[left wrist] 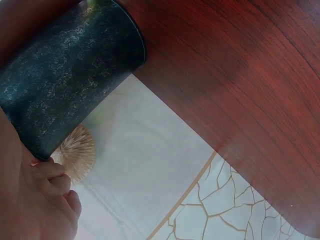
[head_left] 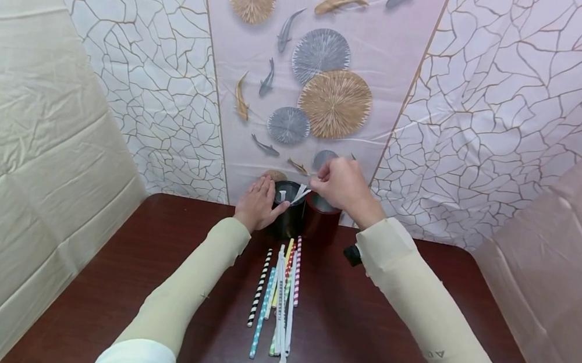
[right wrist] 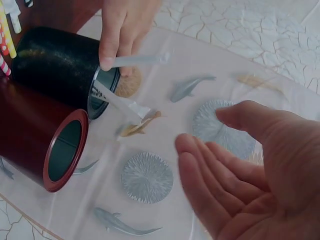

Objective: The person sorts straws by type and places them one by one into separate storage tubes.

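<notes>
My left hand (head_left: 259, 205) holds the black cup (head_left: 287, 223) near its rim, its thumb lying across the front edge and its fingers along the far side. White paper-wrapped straws stand in this cup; in the right wrist view one wrapped straw (right wrist: 140, 61) leans by the left thumb and another wrapped straw (right wrist: 125, 104) sticks out beside it. Over the cups hovers my right hand (head_left: 345, 187). The right wrist view shows its fingers loosely bent and its thumb apart, with nothing between them. A dark red cup (right wrist: 37, 135) stands right beside the black one.
In front of the cups, loose straws lie on the dark wooden table (head_left: 361, 328): several white-wrapped straws (head_left: 282, 315), a black-striped straw (head_left: 260, 286), a blue dotted straw (head_left: 261, 316) and a pink-striped straw (head_left: 297, 270). A patterned cloth (head_left: 175, 77) hangs close behind the cups.
</notes>
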`<state>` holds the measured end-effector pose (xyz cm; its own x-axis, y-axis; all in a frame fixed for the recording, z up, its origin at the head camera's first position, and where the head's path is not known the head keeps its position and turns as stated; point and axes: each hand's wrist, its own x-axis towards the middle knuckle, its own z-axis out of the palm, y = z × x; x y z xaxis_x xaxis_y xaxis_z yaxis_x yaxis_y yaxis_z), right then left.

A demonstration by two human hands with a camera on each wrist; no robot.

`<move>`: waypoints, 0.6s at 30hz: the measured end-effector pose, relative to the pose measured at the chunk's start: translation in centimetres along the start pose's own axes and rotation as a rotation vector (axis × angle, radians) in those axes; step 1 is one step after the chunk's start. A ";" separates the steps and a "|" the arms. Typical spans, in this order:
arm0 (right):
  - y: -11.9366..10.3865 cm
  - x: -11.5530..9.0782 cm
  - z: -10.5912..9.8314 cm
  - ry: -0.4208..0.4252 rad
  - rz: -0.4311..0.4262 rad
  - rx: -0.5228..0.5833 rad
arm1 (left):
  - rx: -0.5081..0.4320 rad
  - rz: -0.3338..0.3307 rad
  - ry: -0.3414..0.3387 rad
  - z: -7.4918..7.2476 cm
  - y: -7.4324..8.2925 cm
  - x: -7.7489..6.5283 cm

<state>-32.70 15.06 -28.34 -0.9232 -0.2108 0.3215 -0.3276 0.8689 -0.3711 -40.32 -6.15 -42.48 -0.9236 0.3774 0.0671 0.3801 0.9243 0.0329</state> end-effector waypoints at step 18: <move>0.6 -2.4 3.3 -0.386 0.067 -0.037 | -0.009 -0.003 -0.011 0.3 -0.1 0.2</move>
<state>-31.32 14.60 -32.16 -0.9523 -0.3001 -0.0561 -0.2633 0.9004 -0.3463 -40.52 -6.17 -42.74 -0.9252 0.3752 0.0563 0.3776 0.9250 0.0421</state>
